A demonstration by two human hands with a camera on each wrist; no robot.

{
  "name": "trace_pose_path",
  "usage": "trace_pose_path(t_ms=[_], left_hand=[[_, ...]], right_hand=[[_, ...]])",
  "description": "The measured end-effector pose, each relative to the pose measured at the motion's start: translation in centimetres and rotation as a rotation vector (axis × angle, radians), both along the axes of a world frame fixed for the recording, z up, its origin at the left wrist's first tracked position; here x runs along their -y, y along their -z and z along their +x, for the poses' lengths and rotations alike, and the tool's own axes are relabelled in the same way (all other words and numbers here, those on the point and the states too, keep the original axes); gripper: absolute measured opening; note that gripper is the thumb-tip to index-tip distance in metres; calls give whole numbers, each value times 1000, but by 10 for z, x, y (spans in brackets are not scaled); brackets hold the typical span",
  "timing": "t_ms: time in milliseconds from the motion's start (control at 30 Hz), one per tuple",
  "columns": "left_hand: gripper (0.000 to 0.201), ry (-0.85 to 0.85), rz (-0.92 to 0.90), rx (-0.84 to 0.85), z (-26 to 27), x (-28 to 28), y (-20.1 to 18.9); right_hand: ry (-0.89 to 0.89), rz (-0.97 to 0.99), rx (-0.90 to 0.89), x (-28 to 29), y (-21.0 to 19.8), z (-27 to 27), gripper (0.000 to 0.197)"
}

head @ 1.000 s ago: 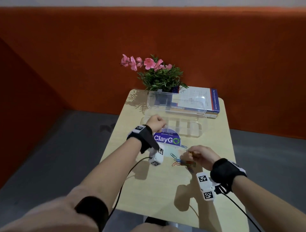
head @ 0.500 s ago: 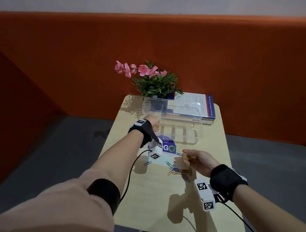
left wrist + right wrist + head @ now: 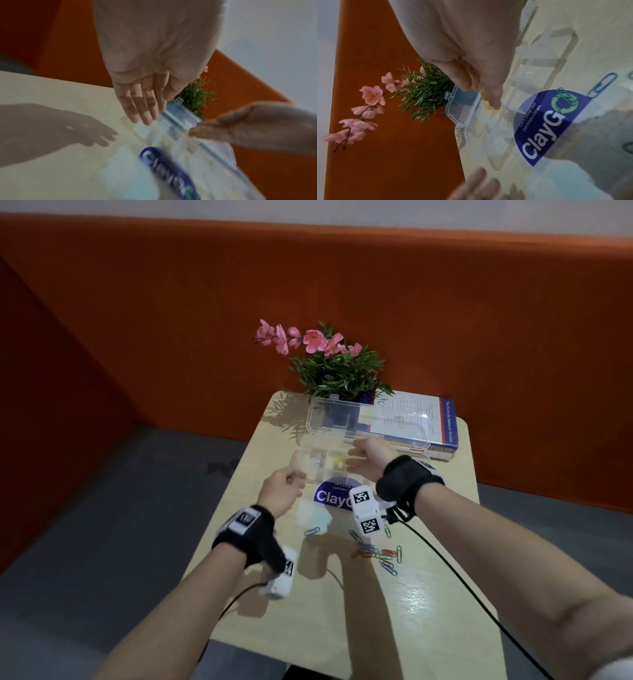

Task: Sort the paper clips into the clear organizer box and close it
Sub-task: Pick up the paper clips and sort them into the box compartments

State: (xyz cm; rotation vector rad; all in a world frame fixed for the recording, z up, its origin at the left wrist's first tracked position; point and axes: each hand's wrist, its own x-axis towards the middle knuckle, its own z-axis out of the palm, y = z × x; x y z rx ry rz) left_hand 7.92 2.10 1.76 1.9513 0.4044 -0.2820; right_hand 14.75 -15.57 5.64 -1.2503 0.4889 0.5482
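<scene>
The clear organizer box (image 3: 342, 465) sits open at the far middle of the table (image 3: 428, 594), its lid (image 3: 366, 419) raised toward the potted plant (image 3: 337, 368) and the book (image 3: 442, 422). The right hand (image 3: 368, 460) reaches over the box's middle compartments, fingers extended and close together; whether they pinch the yellow clip (image 3: 485, 94) beneath them is unclear. The left hand (image 3: 282, 491) hovers by the box's left end, fingers straight, holding nothing. Loose paper clips (image 3: 380, 554) lie nearer, right of the ClayGo sticker (image 3: 330, 496).
</scene>
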Motion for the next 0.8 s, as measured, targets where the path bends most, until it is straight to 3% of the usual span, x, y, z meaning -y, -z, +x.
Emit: trace_pose_path(t_ms=[100, 333, 467, 567, 700, 800], left_hand=[[22, 51, 51, -6, -24, -8, 21], [16, 328, 428, -42, -45, 1, 54], [23, 491, 557, -12, -40, 11, 62], [11, 509, 602, 20, -34, 19, 61], [12, 500, 591, -6, -30, 25, 59], [19, 504, 589, 1, -28, 28, 58]], right_hand=[[-42, -85, 48, -2, -2, 2, 41], [-202, -309, 121, 43, 15, -47, 31], [-291, -705, 84, 75, 46, -84, 19], [-302, -966, 63, 88, 66, -109, 2], [-402, -1009, 38, 81, 80, -130, 18], [-447, -1000, 83, 75, 83, -131, 19]])
